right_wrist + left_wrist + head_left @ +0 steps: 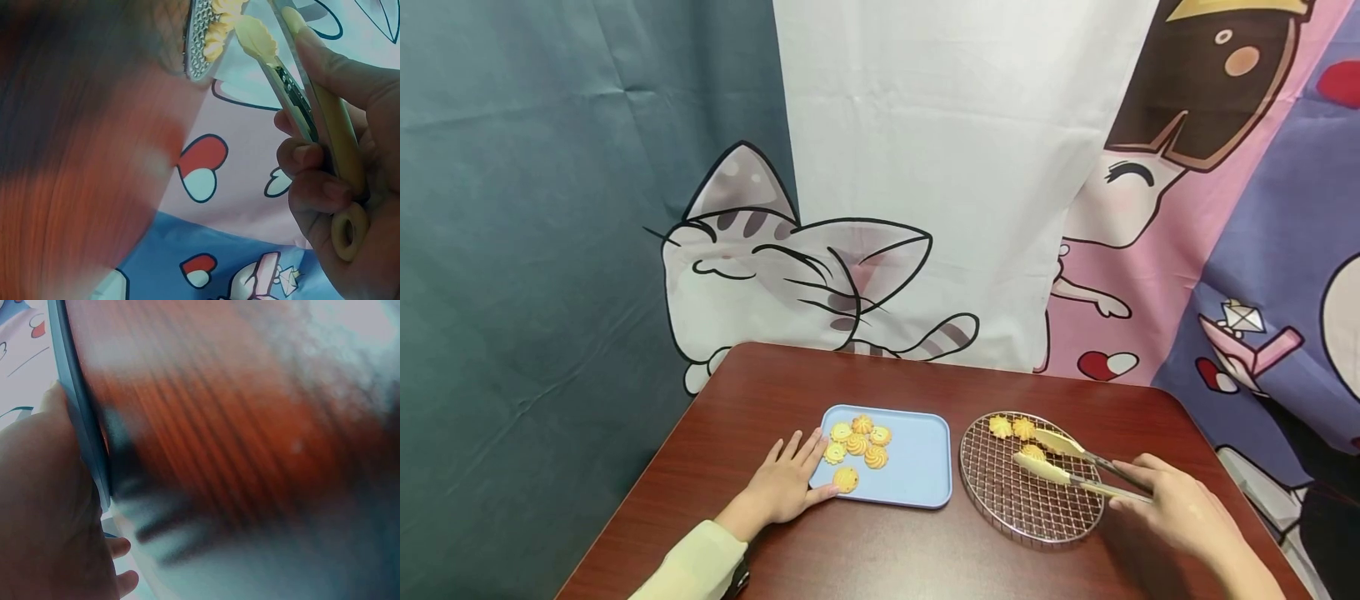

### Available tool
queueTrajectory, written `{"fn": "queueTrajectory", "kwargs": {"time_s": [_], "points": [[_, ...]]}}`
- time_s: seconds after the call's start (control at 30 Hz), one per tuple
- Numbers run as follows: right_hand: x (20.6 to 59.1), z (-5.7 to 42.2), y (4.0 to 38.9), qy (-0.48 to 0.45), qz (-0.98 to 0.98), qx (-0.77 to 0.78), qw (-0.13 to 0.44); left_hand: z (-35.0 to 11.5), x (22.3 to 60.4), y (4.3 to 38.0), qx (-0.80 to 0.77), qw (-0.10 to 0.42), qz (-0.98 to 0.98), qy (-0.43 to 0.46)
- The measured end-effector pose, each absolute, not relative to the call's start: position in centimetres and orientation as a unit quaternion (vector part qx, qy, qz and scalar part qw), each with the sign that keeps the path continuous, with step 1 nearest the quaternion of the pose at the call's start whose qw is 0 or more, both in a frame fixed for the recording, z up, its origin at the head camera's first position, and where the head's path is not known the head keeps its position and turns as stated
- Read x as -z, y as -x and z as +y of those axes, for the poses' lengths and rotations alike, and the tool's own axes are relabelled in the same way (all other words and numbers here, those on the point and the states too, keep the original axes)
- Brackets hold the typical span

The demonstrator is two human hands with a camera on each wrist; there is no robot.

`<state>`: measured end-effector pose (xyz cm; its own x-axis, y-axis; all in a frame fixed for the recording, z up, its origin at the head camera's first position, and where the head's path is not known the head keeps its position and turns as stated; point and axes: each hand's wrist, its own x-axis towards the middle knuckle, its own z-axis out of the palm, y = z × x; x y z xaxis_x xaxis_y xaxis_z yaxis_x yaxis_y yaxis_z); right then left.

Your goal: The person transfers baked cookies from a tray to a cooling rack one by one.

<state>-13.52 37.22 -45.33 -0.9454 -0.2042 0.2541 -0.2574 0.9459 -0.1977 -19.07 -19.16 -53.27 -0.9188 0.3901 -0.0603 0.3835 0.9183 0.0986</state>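
A light blue tray (917,458) carries several yellow cookies (856,443) on its left half. My left hand (786,483) rests at the tray's left edge, fingers straight and spread, thumb by the near-left corner. In the left wrist view the tray's side (78,400) runs along that hand (50,500). My right hand (1183,504) grips yellow-tipped tongs (1075,479) over a round wire rack (1022,500). Their spread tips stand on either side of a cookie (1032,452). In the right wrist view the fingers curl round the tongs' handles (337,137).
Two more cookies (1011,427) lie at the rack's far side. Tray and rack stand side by side on a dark red-brown wooden table (880,550), a narrow gap between them. Behind the table hangs a printed cartoon curtain (970,167).
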Motion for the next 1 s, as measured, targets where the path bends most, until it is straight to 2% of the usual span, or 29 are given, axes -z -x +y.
{"fn": "queueTrajectory", "kwargs": {"time_s": [0.27, 0.63, 1.0], "points": [[45.2, 35.8, 13.6, -0.138, -0.973, -0.124, 0.137, -19.2, 53.4, 19.1, -0.045, 0.039, 0.978, -0.199], [45.1, 32.9, 14.3, -0.147, -0.973, -0.134, 0.115, -19.4, 53.7, 19.0, -0.060, 0.030, 0.976, -0.207], [45.6, 30.6, 14.9, -0.165, -0.966, -0.149, 0.128, -19.4, 53.9, 19.3, -0.040, 0.030, 0.979, -0.200]]}}
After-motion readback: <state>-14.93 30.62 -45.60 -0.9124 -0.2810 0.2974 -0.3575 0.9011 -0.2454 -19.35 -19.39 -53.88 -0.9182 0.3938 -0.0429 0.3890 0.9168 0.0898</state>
